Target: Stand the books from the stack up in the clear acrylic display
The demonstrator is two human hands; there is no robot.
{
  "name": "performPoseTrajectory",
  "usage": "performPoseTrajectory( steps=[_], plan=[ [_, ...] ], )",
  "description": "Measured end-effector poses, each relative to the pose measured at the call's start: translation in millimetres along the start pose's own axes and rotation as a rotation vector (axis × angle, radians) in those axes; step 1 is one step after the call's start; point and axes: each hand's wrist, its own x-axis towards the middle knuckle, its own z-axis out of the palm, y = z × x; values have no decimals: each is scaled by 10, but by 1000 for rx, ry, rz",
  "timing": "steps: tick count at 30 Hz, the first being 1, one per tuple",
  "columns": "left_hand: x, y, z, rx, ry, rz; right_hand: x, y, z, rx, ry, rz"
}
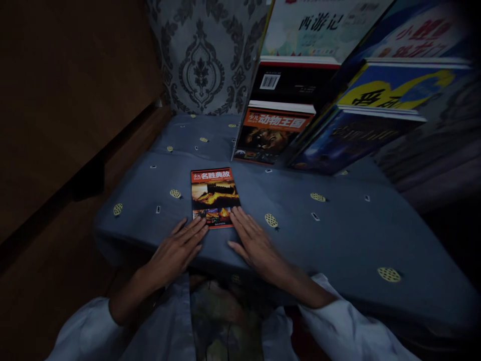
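A thin book (215, 194) with a red title band and a Great Wall photo lies flat, cover up, on the blue cloth-covered surface. The fingers of my left hand (176, 250) are stretched out, their tips touching its lower left corner. At the lower right corner, my right hand (257, 245) lies flat with fingertips on the cover edge and thumb apart. Neither hand grips the book. Small pictures along the bottom of the cover are partly hidden by my fingertips.
Behind and right, several books stand in a tiered rack, among them a book with a lion cover (272, 133) and a dark blue book (356, 138). A brown wooden cabinet (75, 75) is at left. Patterned grey wallpaper (201, 65) covers the back. The pineapple-print cloth (338, 225) extends right.
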Motion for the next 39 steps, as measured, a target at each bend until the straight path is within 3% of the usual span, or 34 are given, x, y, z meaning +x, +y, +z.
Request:
performPoseTrajectory(
  steps=[7,15,19,23,29,35,39],
  plan=[
    [170,-105,-94,-33,-140,26,-106,73,-69,-67,6,13],
    [1012,-775,13,-74,-260,-55,-98,76,-65,-66,1,16],
    [1315,-1025,87,-82,-256,-96,-107,85,-73,-50,-10,14],
    [1351,-1029,194,-47,-155,-132,-69,97,-141,-43,-35,7],
    [1309,-963,232,-33,-101,-143,390,102,-232,-9,-134,-28],
    [1305,-986,244,-47,-70,-129,1068,259,-24,44,-165,-75],
    [1296,-991,274,-60,-38,-141,1309,436,73,71,-124,-37]
  ],
)
